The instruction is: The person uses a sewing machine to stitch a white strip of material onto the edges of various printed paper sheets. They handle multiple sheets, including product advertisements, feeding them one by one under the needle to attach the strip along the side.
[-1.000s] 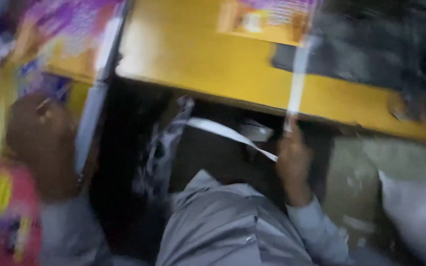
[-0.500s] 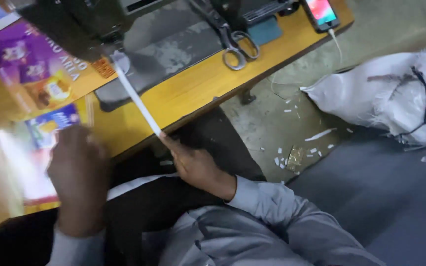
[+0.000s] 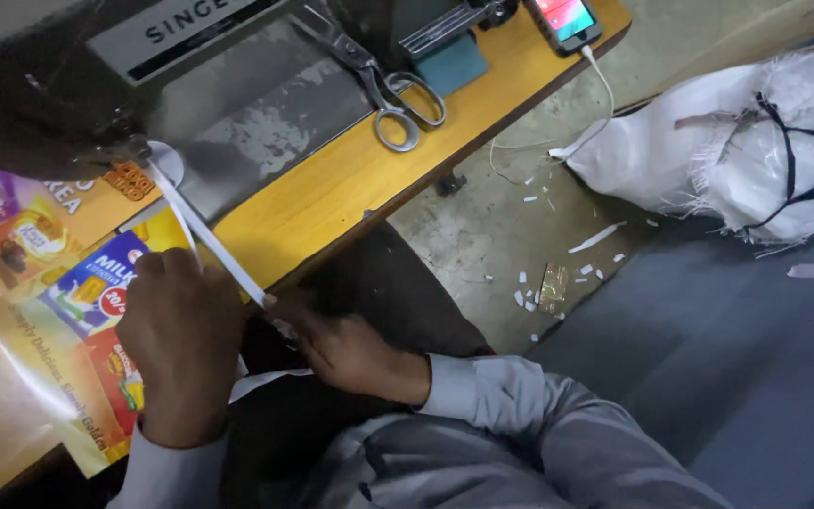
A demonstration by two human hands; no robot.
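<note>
The white strip (image 3: pixel 207 236) is running as a long narrow band across the front part of the yellow bench (image 3: pixel 350 179), its long axis slanting from the sewing machine (image 3: pixel 96 75) at the upper left down toward the bench's front edge at the lower right. Its far end is pointing up at the machine's needle area, and its near end is crossing the front edge where the right hand (image 3: pixel 346 349) is pinching it, fingers closing narrowly around the band just off the edge. The left hand (image 3: pixel 181 339) is lying palm down over the printed colourful sheets (image 3: pixel 77 311) at the bench's near left corner, just beside the strip; from here I cannot tell whether its fingers are gripping anything underneath.

Farther back on the bench, a pair of scissors (image 3: pixel 383 90) is lying on the machine's grey bed, handles toward the front edge. A phone (image 3: pixel 567 19) is sitting at the far right corner with a white cable (image 3: pixel 605 94) hanging off it. On the floor to the right, a white woven sack (image 3: pixel 737 141) is slumping, with white scraps (image 3: pixel 595 238) scattered near it.
</note>
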